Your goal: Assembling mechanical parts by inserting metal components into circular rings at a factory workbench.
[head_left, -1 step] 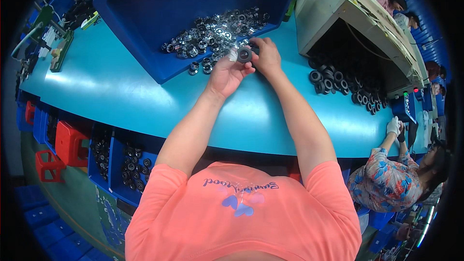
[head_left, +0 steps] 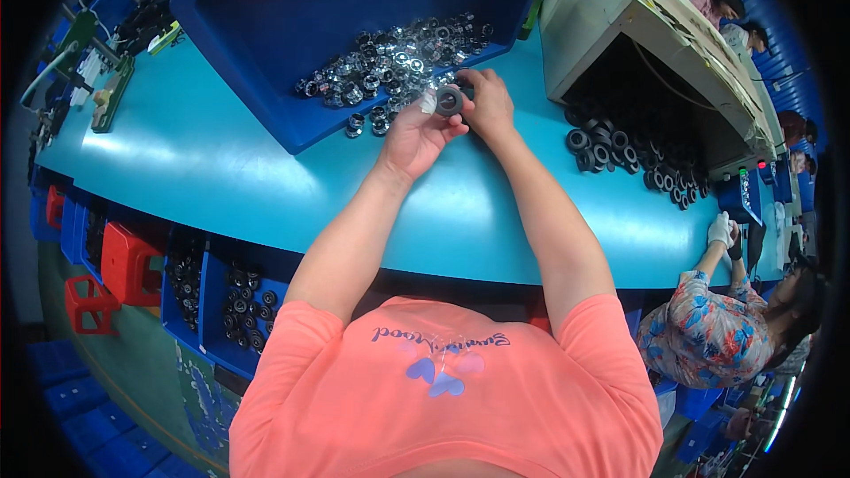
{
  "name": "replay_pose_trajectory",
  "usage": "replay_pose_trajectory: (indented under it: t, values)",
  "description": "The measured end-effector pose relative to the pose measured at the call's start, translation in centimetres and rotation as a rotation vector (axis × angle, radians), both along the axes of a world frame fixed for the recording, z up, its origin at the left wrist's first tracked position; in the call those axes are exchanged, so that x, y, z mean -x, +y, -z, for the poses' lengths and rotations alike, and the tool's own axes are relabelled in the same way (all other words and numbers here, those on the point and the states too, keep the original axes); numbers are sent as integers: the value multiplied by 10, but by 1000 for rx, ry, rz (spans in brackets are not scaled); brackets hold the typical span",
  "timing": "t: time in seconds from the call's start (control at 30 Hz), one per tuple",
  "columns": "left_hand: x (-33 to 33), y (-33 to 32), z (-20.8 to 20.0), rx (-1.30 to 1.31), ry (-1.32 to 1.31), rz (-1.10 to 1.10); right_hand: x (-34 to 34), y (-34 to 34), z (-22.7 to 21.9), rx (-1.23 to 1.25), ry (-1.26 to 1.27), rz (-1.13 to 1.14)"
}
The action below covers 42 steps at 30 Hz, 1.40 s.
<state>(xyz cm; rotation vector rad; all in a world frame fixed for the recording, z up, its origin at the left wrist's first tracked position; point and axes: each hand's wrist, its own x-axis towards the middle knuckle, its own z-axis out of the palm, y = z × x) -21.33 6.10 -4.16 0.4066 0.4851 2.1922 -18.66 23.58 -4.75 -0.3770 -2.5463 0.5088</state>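
My left hand (head_left: 413, 143) grips a black ring (head_left: 441, 101) between thumb and fingers, its hole facing me. White wrapping covers the tip of the left thumb. Just to the right, my right hand (head_left: 490, 108) has its fingers curled close to the ring. Something dark shows at the right fingertips, but I cannot make out what it is. Both hands are at the front edge of a tipped blue bin (head_left: 257, 80), beside a heap of shiny chrome round parts (head_left: 390, 62). A few of these parts lie at the bin's lip next to my left wrist.
Right of my arms, many black rings (head_left: 602, 137) spill from a worn white box (head_left: 611, 0) onto the turquoise table (head_left: 221, 177). A co-worker (head_left: 708, 327) sits at the far right. Red stools (head_left: 128, 261) and blue bins of dark wheels (head_left: 248, 301) stand below the table's left edge.
The black ring has tilted and shifted slightly right in my left fingers. My right hand has moved a tiny bit; the rest looks the same.
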Motion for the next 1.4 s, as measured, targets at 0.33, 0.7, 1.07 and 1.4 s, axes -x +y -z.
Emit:
replay_pose_trajectory:
  t: [0.33, 0.7, 1.07, 1.4]
  values:
    - [-4, 2, 3, 48, -46, -10, -50, 0, -33, 782, 46, -57]
    - [-10, 6, 5, 90, -7, -14, -93, -22, -42, 1124, 265, -303]
    - [-18, 9, -3, 209, 71, -61, -96, -28, -47, 511, 318, -227]
    - [-21, 10, -3, 285, 247, -37, -95, -31, -46, 465, 363, -197]
